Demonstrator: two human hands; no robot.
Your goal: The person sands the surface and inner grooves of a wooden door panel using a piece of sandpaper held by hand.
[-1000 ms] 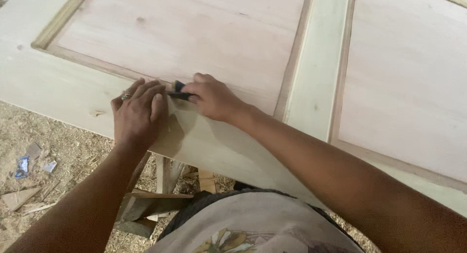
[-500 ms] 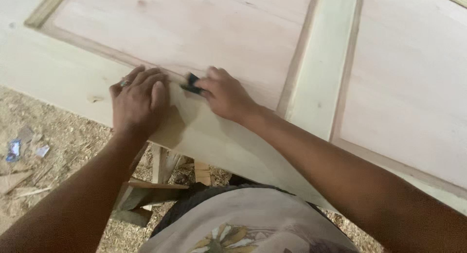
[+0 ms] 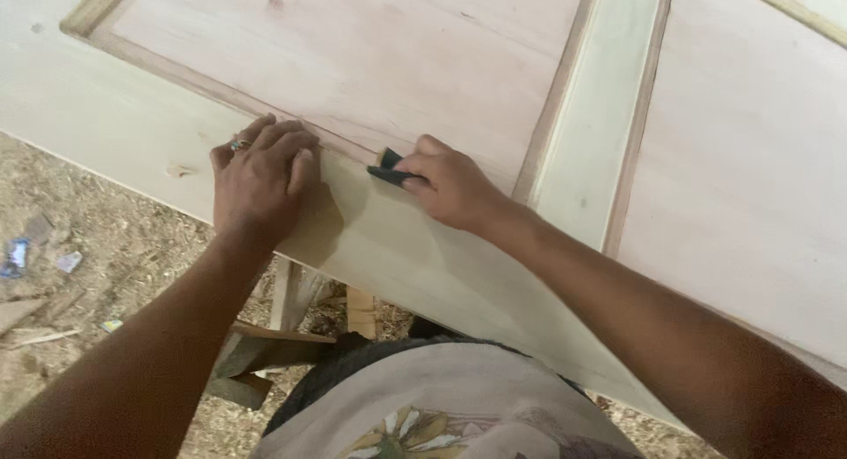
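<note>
Between thumb and fingers of right hand [image 3: 454, 190], narrow grip closed on small dark sanding block [image 3: 390, 168], pressed against moulding edge of pale wooden door panel [image 3: 371, 62]. Just left of that grip, left hand [image 3: 258, 181] flat on door frame, fingers together, holding nothing, ring on one finger. Below, sawdust floor [image 3: 106, 238] with scraps.

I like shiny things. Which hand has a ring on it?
The left hand, pressed flat on the pale wooden door frame, wears the ring. The right hand has none showing; it pinches a small dark tool.
</note>
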